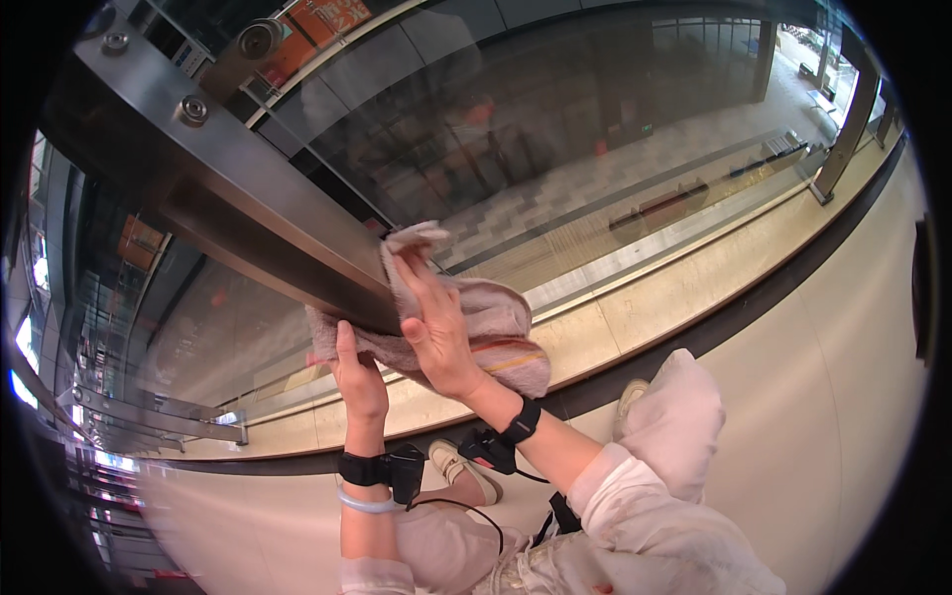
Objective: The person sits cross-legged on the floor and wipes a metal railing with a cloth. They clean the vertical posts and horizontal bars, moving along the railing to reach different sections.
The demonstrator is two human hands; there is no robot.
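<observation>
A greyish-pink cloth (494, 312) with a red and a yellow stripe wraps around the lower part of a brushed metal post (297, 216). My left hand (361, 379) grips the cloth at the post's left side, thumb up. On the right side, my right hand (439, 327) presses the cloth against the metal, its fingers pointing up along the post. Part of the cloth hangs loose to the right of this hand. Both wrists carry black straps with small black devices.
Glass panels (550, 149) stand on either side of the post, above a pale stone ledge (647, 309) with a dark edge strip. Another metal post (848, 141) rises at the far right. Light floor tiles (788, 416) lie below, around my shoes.
</observation>
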